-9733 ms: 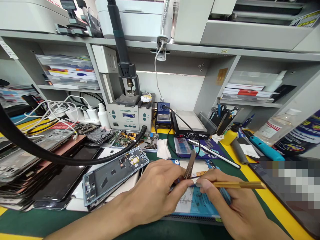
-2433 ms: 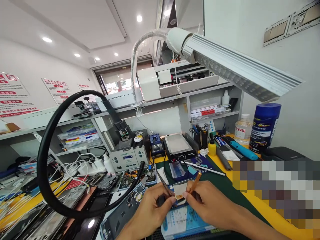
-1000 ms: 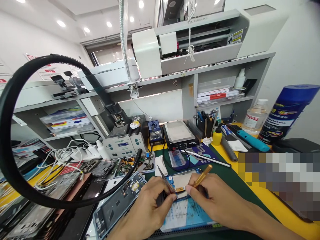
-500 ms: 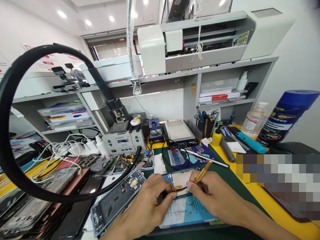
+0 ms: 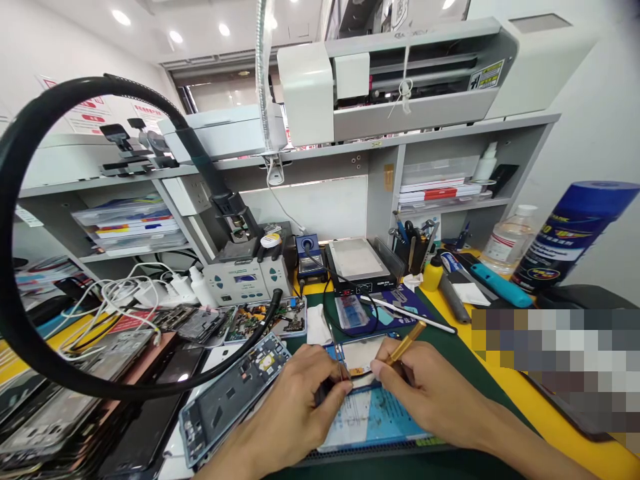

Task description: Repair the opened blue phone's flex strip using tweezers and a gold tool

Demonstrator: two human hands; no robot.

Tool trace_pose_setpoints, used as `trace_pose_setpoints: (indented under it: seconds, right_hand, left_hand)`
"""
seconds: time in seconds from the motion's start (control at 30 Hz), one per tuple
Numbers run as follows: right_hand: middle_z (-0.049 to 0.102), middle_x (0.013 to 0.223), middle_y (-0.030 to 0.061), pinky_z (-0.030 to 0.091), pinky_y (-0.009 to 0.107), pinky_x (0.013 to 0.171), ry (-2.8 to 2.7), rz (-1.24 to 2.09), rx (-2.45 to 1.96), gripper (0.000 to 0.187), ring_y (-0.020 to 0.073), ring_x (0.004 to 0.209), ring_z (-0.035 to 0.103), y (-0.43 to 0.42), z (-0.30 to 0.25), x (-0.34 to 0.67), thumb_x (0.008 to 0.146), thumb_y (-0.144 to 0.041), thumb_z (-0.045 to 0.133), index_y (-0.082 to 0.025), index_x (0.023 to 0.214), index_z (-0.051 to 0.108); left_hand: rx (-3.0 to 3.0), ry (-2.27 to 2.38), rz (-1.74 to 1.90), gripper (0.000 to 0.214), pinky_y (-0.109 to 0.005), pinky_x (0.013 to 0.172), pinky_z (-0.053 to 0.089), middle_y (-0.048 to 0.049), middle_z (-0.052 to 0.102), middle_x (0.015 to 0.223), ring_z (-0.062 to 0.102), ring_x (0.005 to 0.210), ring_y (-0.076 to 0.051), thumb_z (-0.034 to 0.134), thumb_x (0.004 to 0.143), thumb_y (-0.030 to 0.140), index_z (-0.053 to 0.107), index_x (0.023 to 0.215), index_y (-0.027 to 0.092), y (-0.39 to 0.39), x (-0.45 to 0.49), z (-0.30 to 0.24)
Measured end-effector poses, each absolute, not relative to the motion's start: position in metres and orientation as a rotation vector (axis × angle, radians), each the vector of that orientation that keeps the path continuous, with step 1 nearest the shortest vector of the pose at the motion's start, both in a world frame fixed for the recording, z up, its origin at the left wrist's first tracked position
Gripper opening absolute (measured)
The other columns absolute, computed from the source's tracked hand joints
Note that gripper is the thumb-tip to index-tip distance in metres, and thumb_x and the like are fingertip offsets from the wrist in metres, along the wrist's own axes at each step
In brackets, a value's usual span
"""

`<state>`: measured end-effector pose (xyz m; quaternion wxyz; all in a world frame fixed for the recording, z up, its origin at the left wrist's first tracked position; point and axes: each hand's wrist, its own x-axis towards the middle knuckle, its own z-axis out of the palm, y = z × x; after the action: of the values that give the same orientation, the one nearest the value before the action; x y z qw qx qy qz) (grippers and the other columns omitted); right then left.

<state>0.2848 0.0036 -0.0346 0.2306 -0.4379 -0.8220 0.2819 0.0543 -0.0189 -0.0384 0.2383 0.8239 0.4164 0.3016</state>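
Between my hands lies a blue-edged phone part [image 5: 354,351] with a pale flat middle, on a blue-and-white pad [image 5: 373,420]. A small orange flex cable [image 5: 359,371] shows at its near side. My left hand [image 5: 305,400] pinches slim metal tweezers [image 5: 334,339] at the part's left end; their tips are hidden by the fingers. My right hand [image 5: 425,383] grips a gold-handled tool [image 5: 407,341] like a pen, fingertips close to the cable. The tool's working tip is hidden.
A black hose [image 5: 13,267] loops across the left side. A blue phone frame [image 5: 233,403] lies left of my left hand, near a tray of circuit boards [image 5: 293,320]. Behind sits a heating plate [image 5: 357,260]. A spray can [image 5: 570,233] stands right.
My right hand has shifted slightly left, toward my left hand. Both hands keep their grips, and the view has moved a little.
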Motion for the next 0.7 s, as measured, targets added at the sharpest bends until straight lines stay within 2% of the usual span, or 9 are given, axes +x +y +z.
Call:
trace_pose_setpoints:
  seconds: [0.7]
  right_hand:
    - [0.041,0.065,-0.0043,0.029,0.028,0.055,-2.28,0.768,-1.211,0.034,0.0154,0.057,0.041,0.0021,-0.033,0.285,0.104,-0.033,0.037,-0.024,0.071,0.039]
  left_hand:
    - [2.266,1.107,0.844,0.014,-0.033,0.081,0.042,-0.0037,0.064,0.091,0.056,0.088,-0.02,0.054,0.101,0.02,0.059,0.088,0.019,-0.0173,0.0529,-0.0433]
